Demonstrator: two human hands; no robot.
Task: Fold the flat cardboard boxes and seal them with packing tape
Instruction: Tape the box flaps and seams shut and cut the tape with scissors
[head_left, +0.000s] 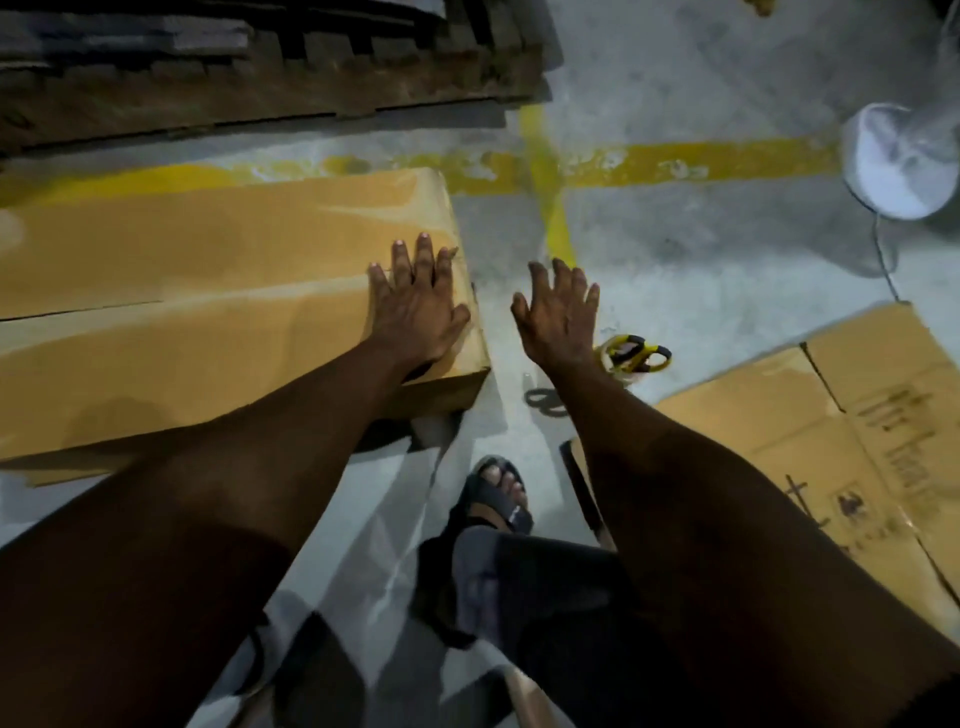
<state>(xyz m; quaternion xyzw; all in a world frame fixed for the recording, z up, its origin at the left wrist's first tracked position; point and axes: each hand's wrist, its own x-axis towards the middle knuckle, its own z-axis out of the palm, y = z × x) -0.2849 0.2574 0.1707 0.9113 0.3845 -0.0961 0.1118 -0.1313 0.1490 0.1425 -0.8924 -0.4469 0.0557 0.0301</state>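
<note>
A large folded cardboard box (197, 291) stands on the concrete floor at the left, its top flaps closed with a seam running across. My left hand (418, 304) lies flat on the top near its right corner, fingers spread. My right hand (558, 312) hovers over the floor just right of the box, fingers apart, holding nothing. A yellow and black tape dispenser (636, 356) lies on the floor beyond my right wrist. Flat cardboard (841, 447) with dark print lies at the right.
A wooden pallet (270, 78) sits behind the box. Yellow floor lines (649, 166) cross the concrete. A white fan (898, 161) stands at the far right with its cord trailing. My sandalled foot (501, 491) is on the floor below the hands.
</note>
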